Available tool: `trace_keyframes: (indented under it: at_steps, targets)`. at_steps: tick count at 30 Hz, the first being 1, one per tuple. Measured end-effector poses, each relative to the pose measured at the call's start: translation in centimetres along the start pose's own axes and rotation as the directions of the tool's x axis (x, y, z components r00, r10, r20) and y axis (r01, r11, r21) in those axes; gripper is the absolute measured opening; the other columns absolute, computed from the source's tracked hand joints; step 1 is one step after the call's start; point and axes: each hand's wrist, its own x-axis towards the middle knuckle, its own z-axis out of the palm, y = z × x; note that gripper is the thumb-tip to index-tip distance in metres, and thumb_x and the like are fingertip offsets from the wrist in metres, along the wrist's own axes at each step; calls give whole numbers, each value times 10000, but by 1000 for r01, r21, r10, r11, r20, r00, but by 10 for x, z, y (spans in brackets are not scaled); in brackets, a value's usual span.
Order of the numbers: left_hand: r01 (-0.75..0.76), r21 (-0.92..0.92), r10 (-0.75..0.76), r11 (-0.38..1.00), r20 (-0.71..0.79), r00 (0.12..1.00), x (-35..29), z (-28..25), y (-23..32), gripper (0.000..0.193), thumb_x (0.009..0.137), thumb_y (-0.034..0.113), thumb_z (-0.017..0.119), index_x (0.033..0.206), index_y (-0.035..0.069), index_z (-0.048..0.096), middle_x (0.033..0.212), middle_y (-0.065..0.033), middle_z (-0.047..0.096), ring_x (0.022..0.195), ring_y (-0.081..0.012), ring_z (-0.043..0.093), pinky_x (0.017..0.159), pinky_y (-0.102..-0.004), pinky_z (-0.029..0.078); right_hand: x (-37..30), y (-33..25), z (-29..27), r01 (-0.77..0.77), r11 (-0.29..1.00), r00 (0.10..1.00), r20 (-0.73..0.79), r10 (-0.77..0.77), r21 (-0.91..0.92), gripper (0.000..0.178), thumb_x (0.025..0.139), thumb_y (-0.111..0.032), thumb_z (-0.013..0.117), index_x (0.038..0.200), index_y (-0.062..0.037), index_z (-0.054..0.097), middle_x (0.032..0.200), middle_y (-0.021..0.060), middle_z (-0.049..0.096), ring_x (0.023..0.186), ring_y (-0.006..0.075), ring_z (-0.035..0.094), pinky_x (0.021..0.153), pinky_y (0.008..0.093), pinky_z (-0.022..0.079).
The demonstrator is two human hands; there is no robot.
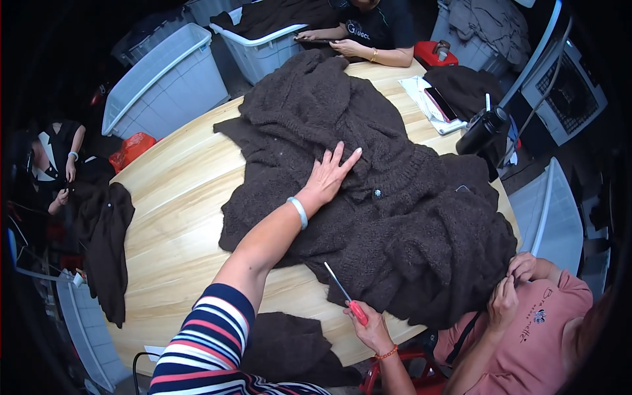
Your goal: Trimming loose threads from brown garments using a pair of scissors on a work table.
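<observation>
My left hand [327,176] lies open, fingers spread, on a heap of dark brown knitted garments [289,197]. A pale bangle circles that wrist, below a striped sleeve. Low and to the right, my right hand [374,331] is closed round the red handle of a slim metal-shafted tool [356,312], whose tip points up and left. The kind of tool is too small to make out. The shaft is over the table near the heap's lower edge. A small round shiny piece [378,193] shows on the knit, right of my left hand.
Across the wooden table [178,197], a person's hands [349,47] hold dark fabric. Someone in pink has both hands [513,280] at the heap's right edge. A black bottle [484,130] and phone [441,103] lie far right. White bins [168,82] stand behind; another person works at left.
</observation>
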Motion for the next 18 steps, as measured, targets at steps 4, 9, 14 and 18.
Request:
trace_keyframes:
  at_steps: [4,9,14,18]
  targets:
    - [-73,-83,85,994,146,986,4,-32,-25,761,649,-30,650,1368,146,474,1178,-122,499,1063,-353,481,885,-423,490,-12,4,-2,-26,1000,1000,-17,26,8,273,898,-29,567,1167,-32,618,984,85,728,957,203,695,860,300,519]
    - [-268,-236,282,934,27,959,-43,-108,-74,273,611,-59,588,870,25,564,892,-124,503,882,-342,473,786,-427,425,-20,-12,1,1,999,1000,-14,-1,50,260,900,-56,582,1159,-43,609,992,110,721,990,301,663,876,361,512]
    - [-351,-175,386,920,257,886,-154,-185,-96,117,650,7,607,726,70,544,844,-100,532,847,-315,500,741,-410,430,-23,-36,11,35,999,999,42,-35,-10,254,907,-56,582,1159,-35,610,993,113,719,969,274,676,859,344,515]
    - [-392,-72,387,917,394,833,-258,-242,-92,48,756,129,559,714,107,558,838,-60,532,855,-266,506,755,-382,428,-32,-61,28,93,995,993,68,-92,-20,255,915,-41,574,1165,-32,620,980,96,720,911,197,687,812,302,517]
